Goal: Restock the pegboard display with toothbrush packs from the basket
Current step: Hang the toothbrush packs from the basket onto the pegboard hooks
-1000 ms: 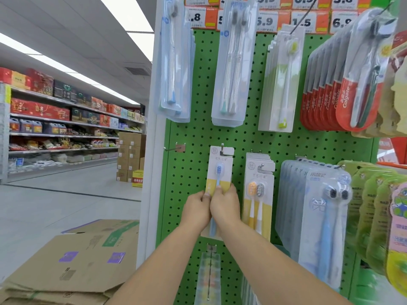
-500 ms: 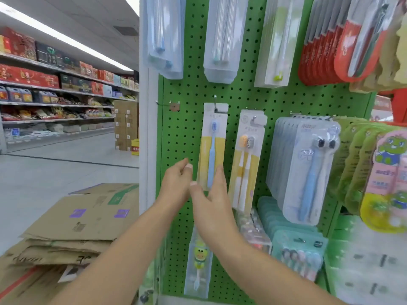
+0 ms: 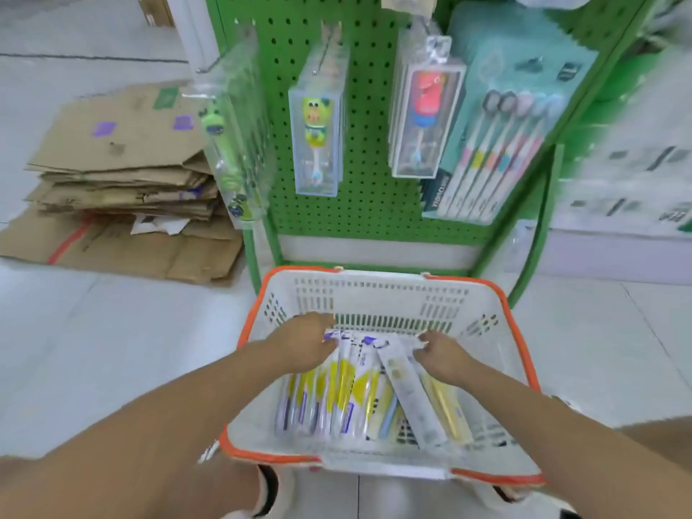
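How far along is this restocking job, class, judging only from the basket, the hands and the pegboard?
Done: hooks on the green pegboard already carry cartoon toothbrush packs. In hand: the left hand and right hand are both in the white basket, fingers on the toothbrush packs. Left: many packs remain in the basket, so plenty is unfinished.

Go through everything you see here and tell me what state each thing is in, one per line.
basket: on the floor below the pegboard, partly filled
toothbrush packs: lying side by side in the basket
left hand: inside the basket, fingers curled on the pack tops
right hand: inside the basket, pinching a pack top
pegboard: hung with boxed cartoon brushes and a multi-brush pack
cardboard: flattened, stacked on the floor
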